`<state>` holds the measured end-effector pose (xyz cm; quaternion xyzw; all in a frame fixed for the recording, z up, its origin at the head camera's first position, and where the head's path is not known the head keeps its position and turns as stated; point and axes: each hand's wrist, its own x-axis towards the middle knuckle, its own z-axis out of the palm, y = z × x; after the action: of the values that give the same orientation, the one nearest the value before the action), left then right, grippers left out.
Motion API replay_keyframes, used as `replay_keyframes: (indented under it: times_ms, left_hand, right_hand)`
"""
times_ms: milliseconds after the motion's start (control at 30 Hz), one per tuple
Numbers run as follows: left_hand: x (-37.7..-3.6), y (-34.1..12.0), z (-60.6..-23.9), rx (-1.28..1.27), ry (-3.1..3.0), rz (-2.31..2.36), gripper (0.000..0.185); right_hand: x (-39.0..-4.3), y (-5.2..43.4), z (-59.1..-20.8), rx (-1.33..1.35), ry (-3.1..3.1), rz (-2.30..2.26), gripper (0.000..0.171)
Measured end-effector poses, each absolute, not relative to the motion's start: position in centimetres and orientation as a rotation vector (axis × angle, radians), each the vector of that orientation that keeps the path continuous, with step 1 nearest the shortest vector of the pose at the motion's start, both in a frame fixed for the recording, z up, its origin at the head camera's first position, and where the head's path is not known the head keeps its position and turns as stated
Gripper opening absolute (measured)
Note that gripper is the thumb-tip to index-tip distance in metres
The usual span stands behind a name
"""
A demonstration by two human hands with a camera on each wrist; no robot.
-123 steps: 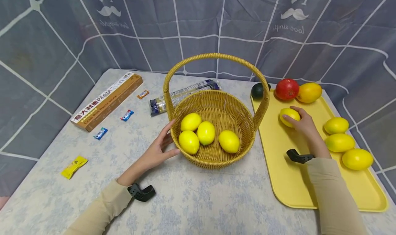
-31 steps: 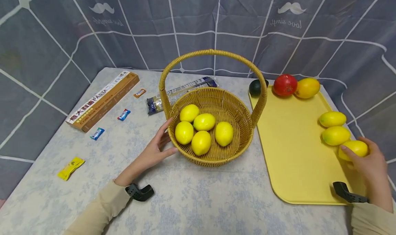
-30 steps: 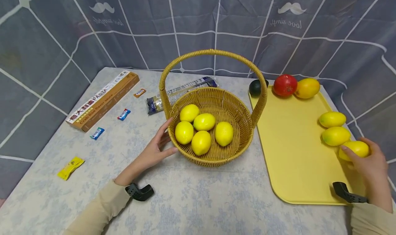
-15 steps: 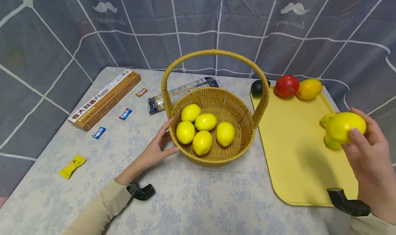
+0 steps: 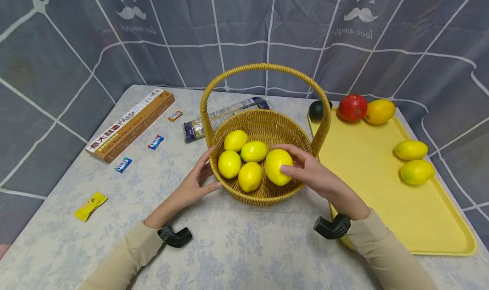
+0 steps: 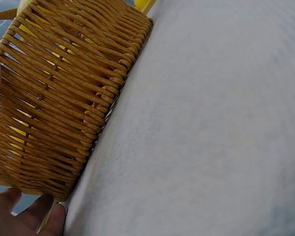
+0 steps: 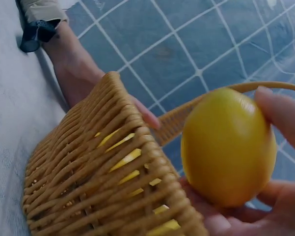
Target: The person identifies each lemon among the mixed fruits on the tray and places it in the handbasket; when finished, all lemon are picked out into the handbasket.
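Observation:
A yellow lemon (image 5: 278, 167) is gripped between the thumb and fingers of my right hand (image 5: 315, 173), over the right part of the wicker basket (image 5: 267, 200). The right wrist view shows that lemon (image 7: 228, 147) above the rim. Several lemons (image 5: 250, 176) lie at the basket's left; the held one covers the spot where another lay. My left hand (image 5: 192, 184) rests on the basket's left side, thumb and fingers spread and touching the wicker; in the left wrist view its fingers (image 6: 32, 216) reach the basket wall (image 6: 54, 98).
A yellow tray (image 5: 366, 196) at right bears two lemons (image 5: 417, 172), a red fruit (image 5: 352, 108), an orange-yellow fruit (image 5: 380, 111) and a dark green fruit (image 5: 316, 110). Left lie a pasta box (image 5: 130, 125) and several small candies (image 5: 91, 206). A pasta packet (image 5: 225, 116) lies behind the basket.
My right hand took a lemon from the tray's right side, lifted it and carried it left over the basket. Earlier, another lemon left the tray for the basket. The left hand stayed on the basket.

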<state>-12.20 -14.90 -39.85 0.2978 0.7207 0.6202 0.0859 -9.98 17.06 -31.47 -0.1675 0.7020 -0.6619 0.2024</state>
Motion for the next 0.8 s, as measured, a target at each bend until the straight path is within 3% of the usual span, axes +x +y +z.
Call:
replay_keyframes:
  times_ms: [400, 800]
  left_hand:
    - [-12.2, -14.9, -39.6, 0.885, 2.154, 1.847, 0.084]
    - [-12.4, -15.0, -39.8, 0.900, 2.130, 1.849, 0.084]
  right_hand:
    - [-12.0, 15.4, -31.3, -0.582, 2.145, -1.297, 0.056]
    - [-12.7, 14.3, -31.7, -0.508, 2.116, -1.259, 0.061]
